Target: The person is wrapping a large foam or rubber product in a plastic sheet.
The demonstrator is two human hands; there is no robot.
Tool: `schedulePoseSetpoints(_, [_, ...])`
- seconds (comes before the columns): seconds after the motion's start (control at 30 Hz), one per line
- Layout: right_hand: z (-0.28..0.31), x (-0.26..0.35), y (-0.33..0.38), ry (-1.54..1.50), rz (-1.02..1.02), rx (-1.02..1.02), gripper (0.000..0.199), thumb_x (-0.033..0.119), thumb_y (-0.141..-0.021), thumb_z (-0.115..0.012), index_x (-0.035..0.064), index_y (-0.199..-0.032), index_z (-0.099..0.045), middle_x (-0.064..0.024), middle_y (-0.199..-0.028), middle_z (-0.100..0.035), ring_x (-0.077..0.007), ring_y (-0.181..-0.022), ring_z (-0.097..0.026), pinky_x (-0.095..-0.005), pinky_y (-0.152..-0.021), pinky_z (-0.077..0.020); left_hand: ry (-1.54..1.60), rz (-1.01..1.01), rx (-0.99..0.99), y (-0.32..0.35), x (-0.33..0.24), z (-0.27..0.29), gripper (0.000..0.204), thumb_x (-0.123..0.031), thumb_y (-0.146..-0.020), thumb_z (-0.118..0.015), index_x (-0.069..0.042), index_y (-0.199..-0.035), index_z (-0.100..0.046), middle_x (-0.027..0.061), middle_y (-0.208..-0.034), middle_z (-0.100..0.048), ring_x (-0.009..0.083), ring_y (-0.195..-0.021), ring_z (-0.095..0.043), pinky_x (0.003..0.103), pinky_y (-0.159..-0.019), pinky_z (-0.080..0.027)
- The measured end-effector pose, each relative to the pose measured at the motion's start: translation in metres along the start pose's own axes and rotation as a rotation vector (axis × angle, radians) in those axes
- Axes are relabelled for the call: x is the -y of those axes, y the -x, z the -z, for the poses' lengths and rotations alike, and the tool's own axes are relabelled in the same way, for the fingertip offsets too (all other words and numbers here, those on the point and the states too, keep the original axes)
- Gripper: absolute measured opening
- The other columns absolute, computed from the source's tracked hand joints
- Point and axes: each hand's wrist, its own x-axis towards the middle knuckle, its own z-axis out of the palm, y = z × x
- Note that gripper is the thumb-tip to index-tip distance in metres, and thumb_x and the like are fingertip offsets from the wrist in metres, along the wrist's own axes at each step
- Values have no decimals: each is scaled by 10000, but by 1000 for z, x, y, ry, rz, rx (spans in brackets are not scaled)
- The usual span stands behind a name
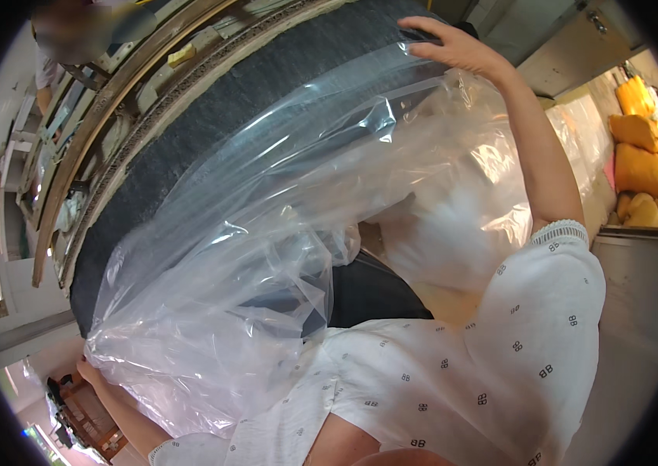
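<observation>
A large sheet of clear plastic film [251, 194] spreads in loose folds across the near part of a dark grey, cloth-like surface [212, 109]. At the far left, my left hand [89, 371] is closed on a gathered corner of the film, its fingers partly hidden. My right hand [457, 48] reaches to the far right end of the dark surface. Its fingers are stretched and apart, touching the film's upper edge. The film hangs down in front of my white printed clothing and bunches near my lap.
Beyond the dark surface runs a curved wooden frame [100, 132] with slats and scraps on it. A blurred person [45, 74] is at the upper left. Yellow-orange bundles [643, 144] are piled at the right. A grey cabinet [577, 54] stands at the upper right.
</observation>
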Motion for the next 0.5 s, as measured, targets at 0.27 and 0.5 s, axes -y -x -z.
schedulePoseSetpoints(0.27, [45, -38, 49, 455, -27, -236, 143, 169, -790, -580, 111, -919, -596, -31, -828, -604, -170, -792, -577, -297, -713, -460, -29, -292, -101, -70, 6, -65, 305, -199, -714, -620, 12, -934, -611, 133, -829, -646, 215, -725, -595, 355, -652, -465])
schedulePoseSetpoints(0.5, [98, 45, 25, 131, 122, -957, 211, 241, -851, -527, 64, -936, -606, -55, -809, -592, -191, -738, -562, -295, -689, -450, 100, -399, -181, -70, -7, -76, 254, -181, -770, -585, -30, -974, -590, 98, -898, -636, 216, -799, -598, 314, -746, -456])
